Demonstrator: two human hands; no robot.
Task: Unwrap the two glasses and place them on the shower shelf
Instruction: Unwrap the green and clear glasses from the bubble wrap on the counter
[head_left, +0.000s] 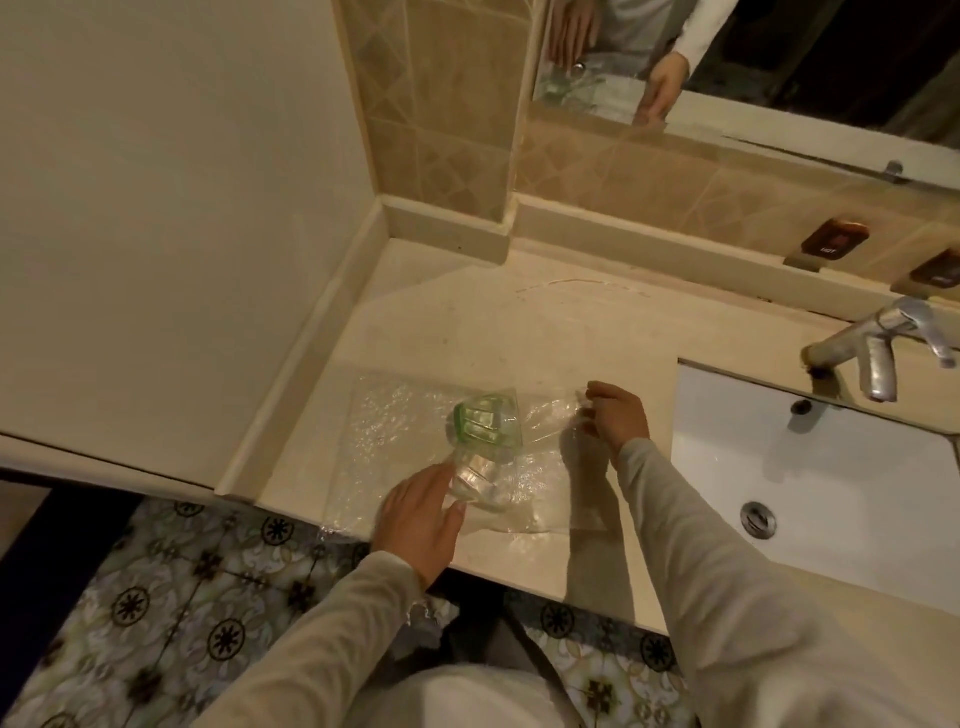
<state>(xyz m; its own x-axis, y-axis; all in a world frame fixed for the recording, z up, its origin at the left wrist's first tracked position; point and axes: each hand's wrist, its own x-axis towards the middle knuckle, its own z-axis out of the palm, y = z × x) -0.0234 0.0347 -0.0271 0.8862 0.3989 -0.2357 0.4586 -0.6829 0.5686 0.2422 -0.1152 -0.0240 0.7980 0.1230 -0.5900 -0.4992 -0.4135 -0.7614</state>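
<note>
Green glass (483, 423) and clear glass (478, 486): lying on opened bubble wrap (395, 415), near the desk's (467, 322) front edge. Left hand (421, 519): fingers straight, laid against the clear glass. Right hand (615, 415): wrap edge pinched. If the wrap is tugged, a glass could be rolled off and broken.

Two glasses (484, 425) (475, 482), two hands (420, 517) (618, 415), one wrap (387, 415)

No text can be read for certain. A small white mark on the brown wall holder (834, 240), at two o'clock, is too blurred.
</note>
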